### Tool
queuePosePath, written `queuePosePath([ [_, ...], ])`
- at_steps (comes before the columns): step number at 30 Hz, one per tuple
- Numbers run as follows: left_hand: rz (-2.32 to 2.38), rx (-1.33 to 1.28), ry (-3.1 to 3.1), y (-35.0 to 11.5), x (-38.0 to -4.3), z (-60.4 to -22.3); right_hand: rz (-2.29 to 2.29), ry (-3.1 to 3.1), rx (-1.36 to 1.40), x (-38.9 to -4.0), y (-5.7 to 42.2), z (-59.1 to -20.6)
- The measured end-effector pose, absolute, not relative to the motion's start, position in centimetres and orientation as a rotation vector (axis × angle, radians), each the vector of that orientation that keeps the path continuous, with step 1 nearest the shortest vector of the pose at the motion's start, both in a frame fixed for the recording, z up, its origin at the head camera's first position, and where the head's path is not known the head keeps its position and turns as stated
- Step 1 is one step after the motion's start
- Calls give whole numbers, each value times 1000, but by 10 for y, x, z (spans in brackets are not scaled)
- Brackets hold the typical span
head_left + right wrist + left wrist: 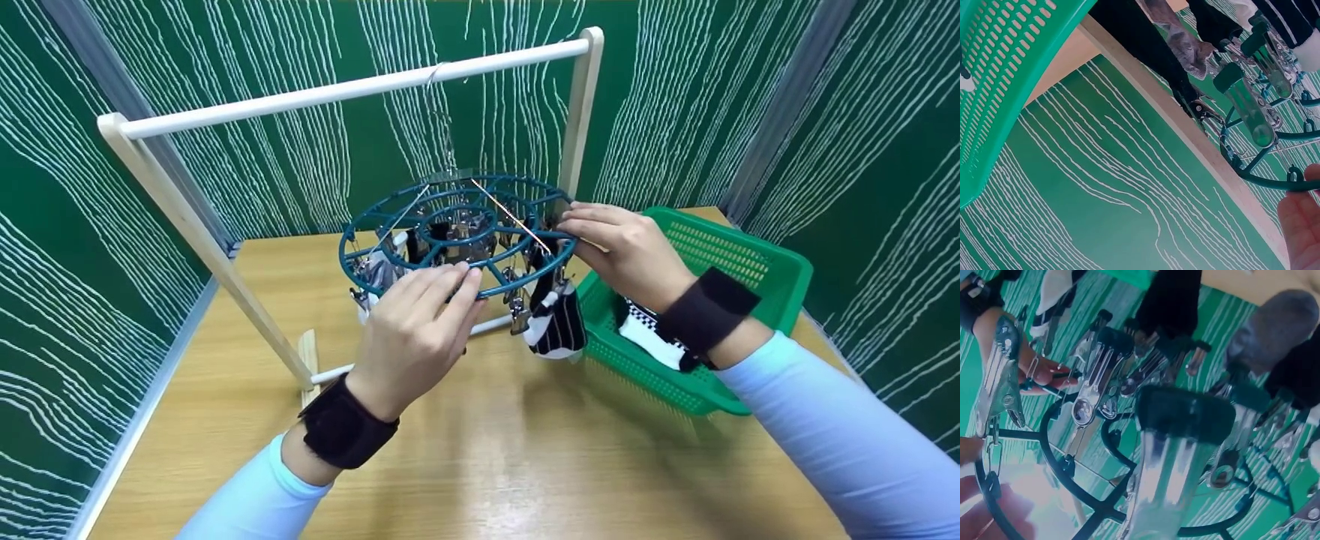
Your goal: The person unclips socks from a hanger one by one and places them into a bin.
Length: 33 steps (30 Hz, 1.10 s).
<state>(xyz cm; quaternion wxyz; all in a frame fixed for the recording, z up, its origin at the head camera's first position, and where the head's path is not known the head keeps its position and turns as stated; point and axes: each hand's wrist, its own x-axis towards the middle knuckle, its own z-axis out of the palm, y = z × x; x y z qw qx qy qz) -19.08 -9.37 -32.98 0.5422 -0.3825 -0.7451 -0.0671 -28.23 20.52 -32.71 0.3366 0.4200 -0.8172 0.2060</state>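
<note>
A round teal clip hanger (491, 287) hangs by its hook from the white rail of a wooden stand. My left hand (416, 330) holds its near rim, and in the left wrist view the fingers (985, 509) show on both sides of that rim. On the right side my right hand (626, 244) pinches the rim; in the right wrist view its fingertips (1297, 216) meet the ring. Metal clips (1098, 377) with dark green ends dangle around the hanger. A black striped sock (559, 326) with white parts hangs at its right; a grey sock (1275, 329) is also clipped on.
The stand's white rail (345, 90) crosses above the hanger, with wooden posts (581, 112) at both ends. A green basket (787, 277) stands at the right on the wooden table (480, 465), holding a black-and-white checkered sock (649, 337). Green walls surround the table.
</note>
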Motion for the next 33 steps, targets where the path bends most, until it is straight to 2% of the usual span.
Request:
queuePosePath([
  [9, -71, -807, -1769, -95, -186, -327, 594, -2103, 1073, -280, 200, -328],
  [33, -90, -632, -1915, -139, -190, -340, 617, -2103, 1055, -271, 200, -321],
])
